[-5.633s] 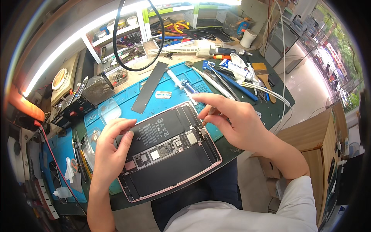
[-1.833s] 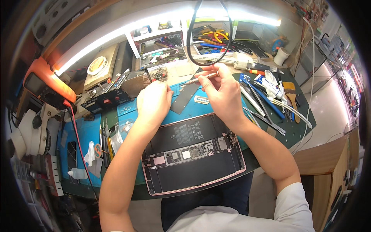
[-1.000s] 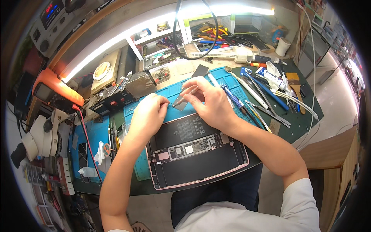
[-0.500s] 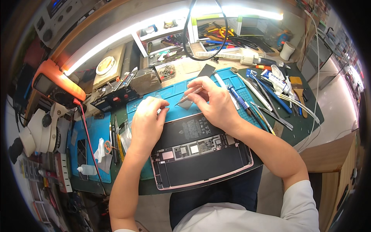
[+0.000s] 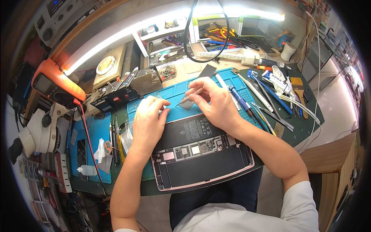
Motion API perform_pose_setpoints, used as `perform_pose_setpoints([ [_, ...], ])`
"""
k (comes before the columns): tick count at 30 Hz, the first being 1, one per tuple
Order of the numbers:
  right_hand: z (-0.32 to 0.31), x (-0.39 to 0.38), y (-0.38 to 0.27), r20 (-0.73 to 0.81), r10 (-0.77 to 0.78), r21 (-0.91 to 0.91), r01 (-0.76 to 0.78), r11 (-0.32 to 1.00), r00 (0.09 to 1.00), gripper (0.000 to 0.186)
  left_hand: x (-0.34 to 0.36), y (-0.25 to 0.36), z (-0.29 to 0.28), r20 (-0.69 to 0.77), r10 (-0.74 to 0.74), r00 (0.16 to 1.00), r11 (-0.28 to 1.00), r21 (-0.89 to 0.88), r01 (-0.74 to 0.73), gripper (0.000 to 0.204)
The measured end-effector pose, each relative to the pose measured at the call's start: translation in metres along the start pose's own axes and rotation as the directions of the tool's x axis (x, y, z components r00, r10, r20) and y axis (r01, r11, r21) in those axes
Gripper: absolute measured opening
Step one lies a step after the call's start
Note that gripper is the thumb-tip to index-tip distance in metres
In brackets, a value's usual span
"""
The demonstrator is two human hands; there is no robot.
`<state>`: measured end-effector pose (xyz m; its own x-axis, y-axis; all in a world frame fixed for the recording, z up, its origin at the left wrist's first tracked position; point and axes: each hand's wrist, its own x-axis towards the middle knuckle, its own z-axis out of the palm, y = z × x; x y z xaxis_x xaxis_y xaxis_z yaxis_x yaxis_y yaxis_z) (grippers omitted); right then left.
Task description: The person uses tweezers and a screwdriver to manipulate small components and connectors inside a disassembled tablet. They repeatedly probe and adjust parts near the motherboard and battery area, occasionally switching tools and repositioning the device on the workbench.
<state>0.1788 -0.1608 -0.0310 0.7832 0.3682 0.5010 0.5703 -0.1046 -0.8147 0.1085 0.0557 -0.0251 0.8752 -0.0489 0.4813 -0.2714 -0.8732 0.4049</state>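
My right-hand fingers (image 5: 205, 86) still pinch the tweezers (image 5: 190, 96), tip on the small grey piece (image 5: 187, 104) on the blue mat (image 5: 174, 92) above the opened tablet (image 5: 201, 154), while my left hand (image 5: 148, 121), fingers curled, has slid down onto the tablet's top edge.

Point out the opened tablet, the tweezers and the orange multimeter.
opened tablet (image 5: 205, 160), head view, on its dark lower battery area.
tweezers (image 5: 192, 94), head view, mid-shaft.
orange multimeter (image 5: 58, 83), head view, on its orange casing.

Right hand (image 5: 216, 102) holds tweezers (image 5: 190, 95) above an opened tablet (image 5: 201, 152); left hand (image 5: 148, 121) rests beside it
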Motion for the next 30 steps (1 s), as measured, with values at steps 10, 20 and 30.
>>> perform_pose_setpoints([
  [10,-0.003,0.000,-0.004,-0.037,0.034,0.020,-0.033,0.999,0.999,0.023,0.003,-0.003,0.011,-0.015,0.077,0.997,0.996,0.039,-0.076,0.018],
  [20,-0.013,0.015,-0.021,-0.065,0.128,0.118,-0.120,0.986,0.990,0.024,0.009,-0.011,0.025,-0.104,0.227,0.968,0.971,0.093,-0.218,0.013],
  [30,0.087,0.081,-0.090,-0.006,-0.071,0.150,0.071,0.986,0.997,0.016,0.006,-0.023,0.044,-0.122,0.064,0.990,0.998,-0.014,-0.066,0.005],
])
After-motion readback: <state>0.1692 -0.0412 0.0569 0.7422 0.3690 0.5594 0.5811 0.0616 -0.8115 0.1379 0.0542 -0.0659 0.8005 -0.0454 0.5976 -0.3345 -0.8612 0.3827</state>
